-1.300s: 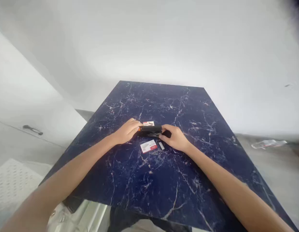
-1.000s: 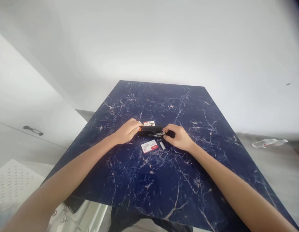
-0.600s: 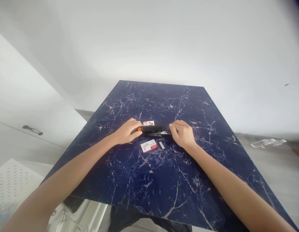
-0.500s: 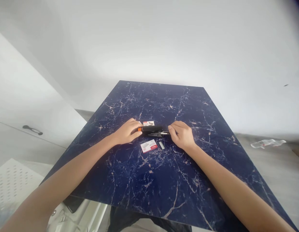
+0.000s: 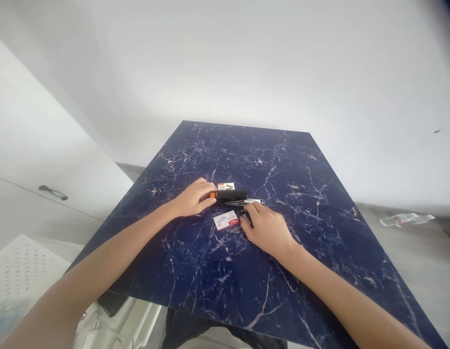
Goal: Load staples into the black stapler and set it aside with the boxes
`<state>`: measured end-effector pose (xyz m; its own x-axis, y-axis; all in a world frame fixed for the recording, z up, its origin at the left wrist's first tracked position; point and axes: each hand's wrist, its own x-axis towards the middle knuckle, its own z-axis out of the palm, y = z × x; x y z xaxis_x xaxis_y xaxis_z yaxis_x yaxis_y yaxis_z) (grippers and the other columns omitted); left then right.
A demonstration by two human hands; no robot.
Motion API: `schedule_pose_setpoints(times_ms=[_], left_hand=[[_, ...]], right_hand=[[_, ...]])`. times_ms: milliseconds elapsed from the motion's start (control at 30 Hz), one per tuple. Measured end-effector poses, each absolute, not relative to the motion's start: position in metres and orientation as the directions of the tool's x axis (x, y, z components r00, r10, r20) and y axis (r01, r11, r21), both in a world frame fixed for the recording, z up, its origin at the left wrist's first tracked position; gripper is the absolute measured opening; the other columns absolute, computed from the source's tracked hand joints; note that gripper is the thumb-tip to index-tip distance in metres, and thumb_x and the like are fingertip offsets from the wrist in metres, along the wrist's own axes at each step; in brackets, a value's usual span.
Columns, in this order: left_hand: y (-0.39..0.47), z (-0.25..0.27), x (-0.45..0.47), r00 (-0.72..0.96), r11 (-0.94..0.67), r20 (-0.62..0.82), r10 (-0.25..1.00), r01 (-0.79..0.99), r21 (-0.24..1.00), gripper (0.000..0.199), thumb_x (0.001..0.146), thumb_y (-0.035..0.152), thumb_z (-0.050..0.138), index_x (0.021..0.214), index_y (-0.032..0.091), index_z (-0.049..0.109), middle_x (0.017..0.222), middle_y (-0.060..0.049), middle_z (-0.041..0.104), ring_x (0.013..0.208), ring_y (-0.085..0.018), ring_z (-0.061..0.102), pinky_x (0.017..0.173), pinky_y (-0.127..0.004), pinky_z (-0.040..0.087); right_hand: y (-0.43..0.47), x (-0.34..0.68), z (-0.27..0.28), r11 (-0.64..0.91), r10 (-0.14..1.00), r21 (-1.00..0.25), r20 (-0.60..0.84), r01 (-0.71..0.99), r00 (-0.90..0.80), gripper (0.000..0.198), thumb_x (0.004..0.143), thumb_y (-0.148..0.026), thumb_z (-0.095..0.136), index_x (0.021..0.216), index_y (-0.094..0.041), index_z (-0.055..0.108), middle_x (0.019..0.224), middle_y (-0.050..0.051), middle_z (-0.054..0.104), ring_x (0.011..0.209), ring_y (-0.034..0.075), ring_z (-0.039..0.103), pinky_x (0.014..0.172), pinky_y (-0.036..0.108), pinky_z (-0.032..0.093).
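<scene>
Stapler (image 5: 231,195) beside red-and-white box (image 5: 226,220), print unreadable

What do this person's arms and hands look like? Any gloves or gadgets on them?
They are plain and bare. The left hand and right hand show no gloves or rings. The left arm and right arm show no sleeves, watches, cables or markings.
</scene>
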<state>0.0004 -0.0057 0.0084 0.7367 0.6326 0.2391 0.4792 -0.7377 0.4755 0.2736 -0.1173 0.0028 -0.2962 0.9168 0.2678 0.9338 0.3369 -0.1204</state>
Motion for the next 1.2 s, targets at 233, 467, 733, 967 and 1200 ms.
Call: schedule_pose_setpoints(times_ms=[233,467,733,967,1200], left_hand=[[-0.007,0.01,0.002,0.728,-0.72,0.215,0.651,0.502,0.479,0.04,0.104,0.045,0.048,0.13,0.02,0.065,0.123,-0.011,0.069,0.116,-0.029,0.055,0.097,-0.046,0.049],[-0.009,0.011,0.003,0.724,-0.718,0.214,0.656,0.51,0.473,0.039,0.104,0.044,0.049,0.13,0.02,0.065,0.121,-0.011,0.07,0.115,-0.029,0.056,0.097,-0.047,0.049],[-0.007,0.007,0.002,0.724,-0.712,0.194,0.662,0.527,0.465,0.038,0.104,0.043,0.049,0.13,0.02,0.064,0.124,-0.011,0.069,0.117,-0.029,0.055,0.098,-0.046,0.049],[-0.006,0.006,0.002,0.728,-0.721,0.202,0.656,0.524,0.453,0.039,0.104,0.043,0.048,0.13,0.019,0.063,0.123,-0.012,0.069,0.117,-0.029,0.054,0.098,-0.047,0.048],[-0.008,0.009,0.003,0.722,-0.71,0.198,0.663,0.524,0.47,0.038,0.104,0.044,0.048,0.128,0.019,0.064,0.121,-0.012,0.069,0.116,-0.03,0.055,0.097,-0.047,0.049]], right_hand=[[-0.122,0.286,-0.007,0.344,0.923,-0.221,0.258,0.913,-0.285,0.014,0.105,-0.025,0.047,0.099,-0.021,0.058,0.096,0.008,0.069,0.086,0.023,0.066,0.064,0.031,0.044],[-0.111,0.295,-0.011,0.438,0.894,-0.56,0.351,0.703,-0.278,0.008,0.1,-0.026,0.057,0.094,-0.024,0.063,0.091,0.004,0.071,0.071,0.019,0.065,0.066,0.032,0.052],[-0.106,0.304,-0.008,0.369,0.927,-0.724,0.329,0.583,-0.178,0.009,0.094,-0.028,0.067,0.087,-0.026,0.071,0.091,0.003,0.072,0.072,0.019,0.066,0.065,0.033,0.055],[-0.104,0.305,-0.012,0.38,0.925,-0.773,0.33,0.508,-0.19,0.009,0.09,-0.024,0.071,0.085,-0.026,0.078,0.101,0.004,0.074,0.083,0.019,0.07,0.072,0.033,0.06],[-0.104,0.305,-0.011,0.377,0.925,-0.783,0.343,0.494,-0.163,0.011,0.092,-0.026,0.069,0.086,-0.027,0.078,0.101,0.004,0.075,0.088,0.021,0.072,0.077,0.036,0.063]])
